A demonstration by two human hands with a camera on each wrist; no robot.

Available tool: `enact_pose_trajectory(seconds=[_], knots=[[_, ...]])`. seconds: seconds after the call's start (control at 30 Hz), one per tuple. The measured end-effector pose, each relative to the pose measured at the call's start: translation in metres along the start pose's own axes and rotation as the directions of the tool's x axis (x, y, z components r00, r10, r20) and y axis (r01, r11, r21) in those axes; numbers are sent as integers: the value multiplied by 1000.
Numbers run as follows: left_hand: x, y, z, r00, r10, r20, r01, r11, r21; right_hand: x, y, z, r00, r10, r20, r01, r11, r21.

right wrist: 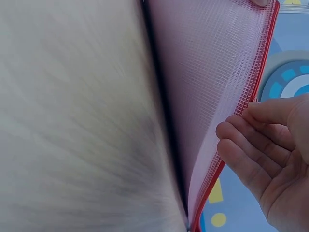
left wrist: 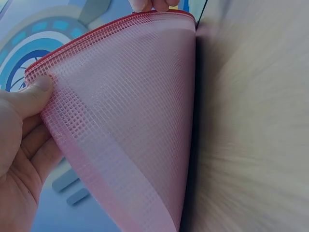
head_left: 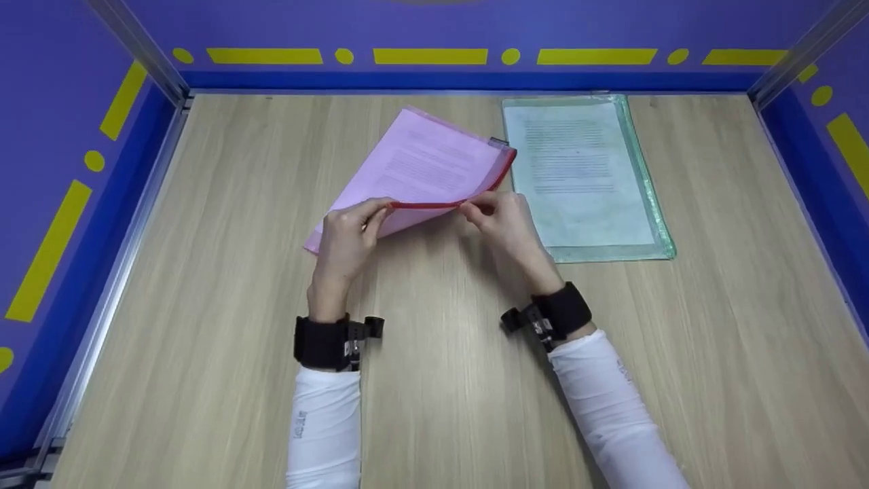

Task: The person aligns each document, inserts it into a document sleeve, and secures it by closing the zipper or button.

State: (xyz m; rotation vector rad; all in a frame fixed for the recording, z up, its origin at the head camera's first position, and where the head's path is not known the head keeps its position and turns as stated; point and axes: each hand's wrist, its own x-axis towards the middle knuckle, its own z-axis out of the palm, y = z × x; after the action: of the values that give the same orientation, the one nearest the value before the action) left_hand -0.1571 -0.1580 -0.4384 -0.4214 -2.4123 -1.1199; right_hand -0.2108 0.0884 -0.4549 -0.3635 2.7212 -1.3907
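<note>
A pink mesh zip document pouch with a red zipper edge and a printed sheet inside lies tilted on the table, its near edge lifted. My left hand pinches the pouch's near corner, thumb on the mesh underside in the left wrist view. Along the red zipper, my right hand pinches with thumb and index finger; in the right wrist view its other fingers curve loosely beside the edge. The zipper's pull is mostly hidden by those fingertips.
To the right lies a green zip document pouch with a printed sheet inside, close to the pink pouch's far right corner. Blue panels with yellow marks wall the wooden table at the back and both sides.
</note>
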Motion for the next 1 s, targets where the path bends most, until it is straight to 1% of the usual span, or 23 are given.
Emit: enact_pose_trajectory(seconds=[0.07, 0.13, 0.17, 0.23, 0.3, 0.37, 0.4, 0.47, 0.53, 0.73, 0.9, 1.0], knots=[[0, -1, -2, 1000, -8, 2, 8, 1000, 8, 0, 0, -1, 1000, -9, -2, 9, 1000, 0], [0, -3, -6, 1000, -24, 0, 24, 1000, 15, 0, 1, -2, 1000, -26, -15, 25, 999, -24], [0, -4, -9, 999, -37, -11, 37, 999, 21, 0, 3, -4, 999, -29, -26, 28, 999, -34], [-1, -6, -17, 996, -75, -57, 76, 997, 30, 0, 8, -8, 997, -32, -64, 29, 998, -50], [-4, -8, -28, 985, -118, -123, 122, 992, 23, 0, 13, -14, 994, -22, -111, 17, 999, -48], [-6, -11, -37, 971, -160, -178, 163, 987, 2, 0, 17, -21, 989, -16, -150, 12, 999, -30], [-7, -12, -41, 965, -176, -193, 177, 984, -12, 0, 18, -24, 987, -17, -162, 15, 1000, -17], [-8, -14, -44, 962, -191, -197, 188, 982, -33, 0, 18, -27, 985, -21, -168, 22, 1000, 5], [-8, -16, -44, 966, -186, -181, 181, 983, -44, 0, 18, -27, 987, -27, -159, 29, 1000, 12], [-6, -14, -33, 984, -102, -143, 96, 994, -48, 1, 14, -24, 991, -26, -130, 28, 999, 15], [-3, -11, -24, 992, -53, -110, 49, 998, -36, -2, 9, -28, 992, -43, -120, 47, 998, 31], [-3, -10, -20, 995, -37, -94, 34, 999, -28, -2, 7, -31, 991, -81, -104, 84, 996, 23]])
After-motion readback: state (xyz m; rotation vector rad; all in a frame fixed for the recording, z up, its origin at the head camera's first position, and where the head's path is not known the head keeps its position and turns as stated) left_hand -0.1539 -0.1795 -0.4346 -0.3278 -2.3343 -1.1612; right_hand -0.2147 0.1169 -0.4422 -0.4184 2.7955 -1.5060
